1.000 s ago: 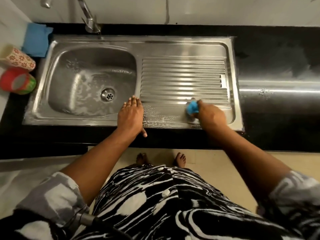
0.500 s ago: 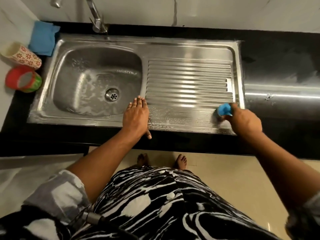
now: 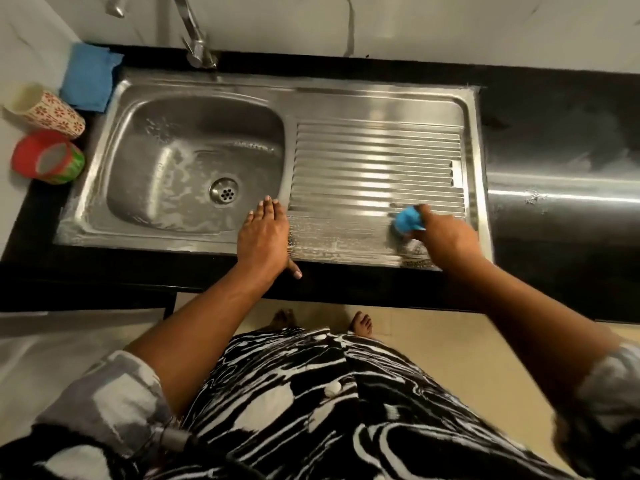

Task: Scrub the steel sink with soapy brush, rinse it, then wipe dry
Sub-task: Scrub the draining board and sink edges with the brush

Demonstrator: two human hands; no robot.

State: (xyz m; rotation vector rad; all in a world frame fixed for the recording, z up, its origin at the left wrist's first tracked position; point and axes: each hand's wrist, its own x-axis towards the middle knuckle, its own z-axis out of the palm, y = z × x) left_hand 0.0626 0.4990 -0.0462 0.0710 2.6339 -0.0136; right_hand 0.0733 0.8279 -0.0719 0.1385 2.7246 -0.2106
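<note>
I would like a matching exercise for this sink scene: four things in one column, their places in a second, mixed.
1. brush
2. left hand
3. blue cloth
4. drain

a. at the bottom of the basin
b. on the counter, by the sink's far left corner
c. flat on the sink's front rim
d. in the right hand, on the drainboard

Pairs: 1-d, 2-c, 3-b, 4-a

Basin [image 3: 166, 140] and drainboard [image 3: 377, 161] open above, tap [image 3: 194, 36] at rear rim, cups [image 3: 48, 112] and cloth [image 3: 88, 76] crowding left edge
</note>
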